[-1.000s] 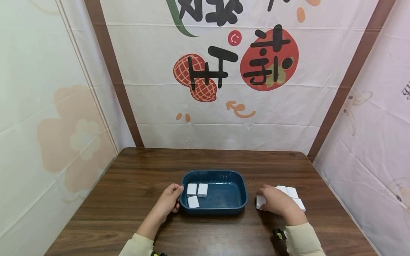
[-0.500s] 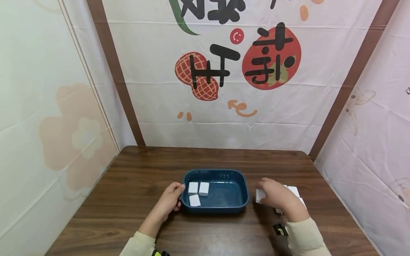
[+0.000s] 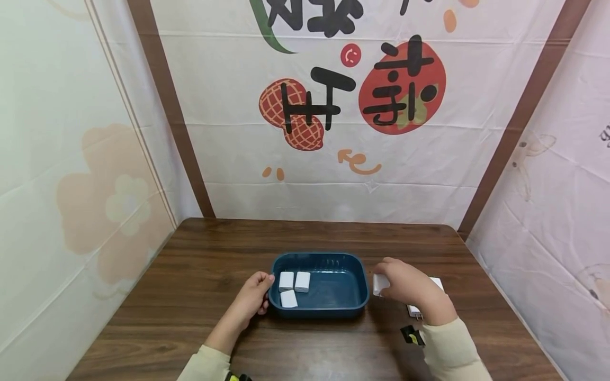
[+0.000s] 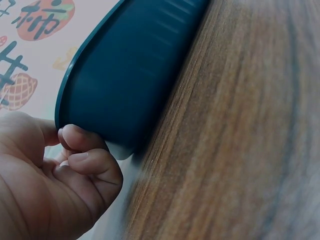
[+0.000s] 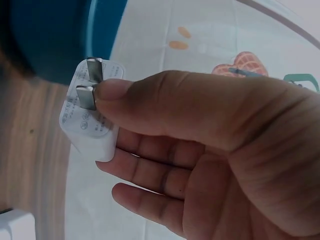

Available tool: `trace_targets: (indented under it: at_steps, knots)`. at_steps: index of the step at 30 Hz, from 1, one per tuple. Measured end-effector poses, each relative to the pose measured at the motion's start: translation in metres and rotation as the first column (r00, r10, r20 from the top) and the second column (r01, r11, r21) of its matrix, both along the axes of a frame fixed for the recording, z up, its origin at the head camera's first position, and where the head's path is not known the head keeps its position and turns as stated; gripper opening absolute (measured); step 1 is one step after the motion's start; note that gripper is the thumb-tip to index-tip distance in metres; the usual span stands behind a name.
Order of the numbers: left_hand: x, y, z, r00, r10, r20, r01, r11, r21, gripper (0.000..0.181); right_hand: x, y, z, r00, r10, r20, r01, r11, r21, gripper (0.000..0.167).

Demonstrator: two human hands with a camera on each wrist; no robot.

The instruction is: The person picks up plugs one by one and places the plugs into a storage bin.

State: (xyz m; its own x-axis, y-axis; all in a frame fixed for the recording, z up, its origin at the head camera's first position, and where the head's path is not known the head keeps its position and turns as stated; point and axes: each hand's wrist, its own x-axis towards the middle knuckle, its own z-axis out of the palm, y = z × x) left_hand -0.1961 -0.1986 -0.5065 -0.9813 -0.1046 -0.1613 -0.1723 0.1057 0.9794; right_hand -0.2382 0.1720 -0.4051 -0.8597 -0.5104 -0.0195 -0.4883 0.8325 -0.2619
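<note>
The right hand [image 3: 411, 288] has moved closer to the blue tray [image 3: 337, 290], pinching a white charger [image 3: 379, 284] just right of it. The left hand [image 3: 252, 294] grips its left rim; three other chargers [image 3: 302, 282] lie inside.

The tray [image 3: 329, 314] is dark blue. Plugs [image 3: 302, 282] inside it are white; the plug [image 5: 92, 120] just right of it is white, with silver prongs [image 5: 86, 97] and grey print. Beneath it, the table [image 3: 205, 259] shows brown wood grain. Behind it, the white cloth [image 3: 295, 203] bears black characters [image 3: 333, 79], a red peanut [image 3: 305, 138] latticed in orange, and brown stripes [image 3: 172, 106]. Nearer than it, sleeves [image 3: 451, 350] are cream.
</note>
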Motion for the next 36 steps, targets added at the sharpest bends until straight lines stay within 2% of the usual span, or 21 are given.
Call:
trace_targets:
  at_steps: [14,24,36]
  knots:
    - [-0.001,0.0,0.001,1.0,0.0,-0.008,0.0,1.0,0.005,0.032,0.004,-0.024,0.019,0.996,0.083,-0.033,-0.083,0.997,-0.005,0.041]
    - [-0.001,-0.001,0.0,1.0,0.0,0.004,0.0,1.0,-0.017,0.032,0.004,-0.04,0.024,0.988,0.146,-0.042,-0.147,0.989,-0.034,0.039]
    - [-0.001,-0.003,0.0,1.0,-0.012,0.007,0.012,1.0,0.008,0.031,0.005,-0.056,0.029,0.983,0.182,-0.03,-0.184,0.981,-0.057,0.039]
